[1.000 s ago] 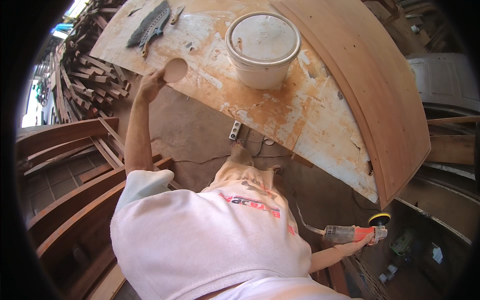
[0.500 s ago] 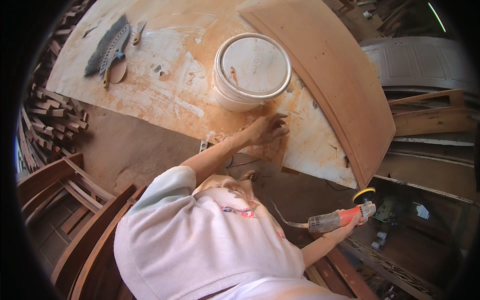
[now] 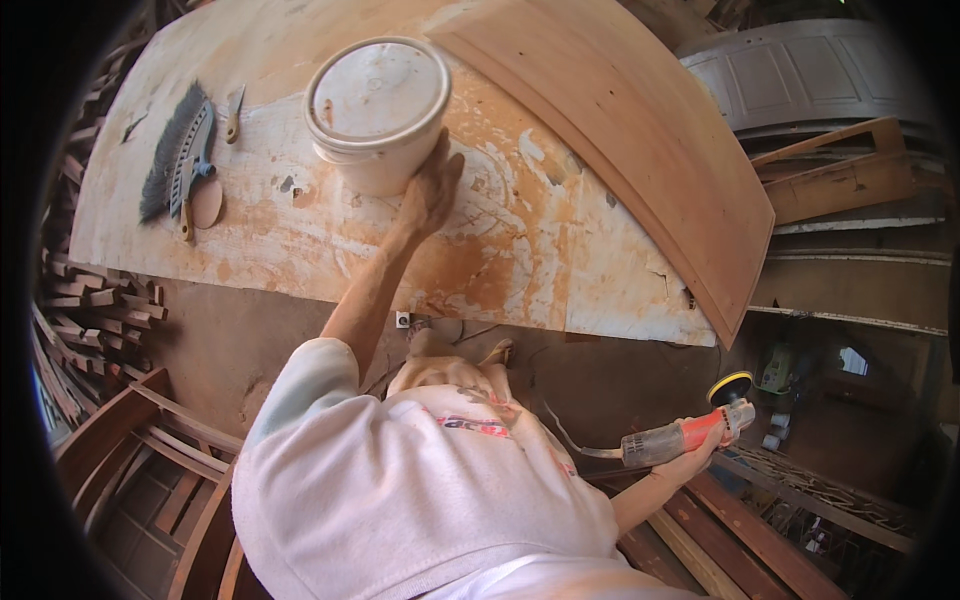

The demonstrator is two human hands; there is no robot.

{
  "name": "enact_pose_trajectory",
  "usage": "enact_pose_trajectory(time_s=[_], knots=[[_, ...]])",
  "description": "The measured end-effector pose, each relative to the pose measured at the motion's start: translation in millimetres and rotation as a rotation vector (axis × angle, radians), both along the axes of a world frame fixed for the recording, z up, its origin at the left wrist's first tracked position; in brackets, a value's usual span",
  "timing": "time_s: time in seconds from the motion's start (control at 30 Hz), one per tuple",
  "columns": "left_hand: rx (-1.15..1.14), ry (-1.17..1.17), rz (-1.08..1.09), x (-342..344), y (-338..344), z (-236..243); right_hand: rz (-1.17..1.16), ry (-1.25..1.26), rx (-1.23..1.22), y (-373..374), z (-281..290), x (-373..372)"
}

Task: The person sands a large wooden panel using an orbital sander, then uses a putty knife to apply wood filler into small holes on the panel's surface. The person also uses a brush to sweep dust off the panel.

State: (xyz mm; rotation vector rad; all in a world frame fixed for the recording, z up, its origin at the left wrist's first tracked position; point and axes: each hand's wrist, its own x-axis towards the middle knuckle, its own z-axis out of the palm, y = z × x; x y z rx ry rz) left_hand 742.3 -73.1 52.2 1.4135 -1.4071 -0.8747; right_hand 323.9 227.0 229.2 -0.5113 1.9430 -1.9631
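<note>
On the paint-smeared tabletop (image 3: 285, 262), a lidded white bucket (image 3: 378, 92) is standing between the left hand (image 3: 434, 188) and a cluster of smaller things: a long dark-bristled brush (image 3: 172, 165), a round tan disc (image 3: 207, 204) lying just beside its handle, and a small knife (image 3: 235, 117) resting nearby. On the bucket's other side a broad curved wooden panel (image 3: 640, 160) is filling the far right of the tabletop. The left hand is spreading against the bucket's lower right wall, thumb apart from the fingers — touching it from the side. The right hand (image 3: 690, 458) is wrapping around a red and grey power tool (image 3: 672, 440), holding it off the tabletop, its yellow-edged round pad (image 3: 730, 388) facing up.

The bucket's lid is showing smudges inside a raised circular rim; the tabletop is flaking in white and orange patches. The panel is looking smooth and reddish brown, with a stepped edge. Curved timber frames (image 3: 205, 530) are crowding the lower left.
</note>
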Motion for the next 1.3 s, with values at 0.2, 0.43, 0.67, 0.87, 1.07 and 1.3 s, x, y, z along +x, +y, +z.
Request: enact_pose_trajectory(time_s=[0.2,0.43,0.67,0.87,1.07,1.3], knots=[[-0.045,-0.201,0.366,116,-82,-22,-0.062,-0.057,0.028,11,-14,-9],[0.080,-0.329,0.528,186,-185,-29,-0.152,-0.068,0.058,47,-6,-14],[-0.340,-0.671,0.172,50,-256,-32,-0.294,-0.070,0.101,52,-15,-69],[0.007,-1.033,0.276,101,-347,-40,-0.309,-0.096,0.051,20,-39,-129],[0.175,-0.931,0.289,151,-394,-55,-0.379,-0.097,0.115,10,-54,-158],[0.221,-0.825,0.003,124,-426,-68,-0.474,-0.087,0.192,4,-48,-127]])
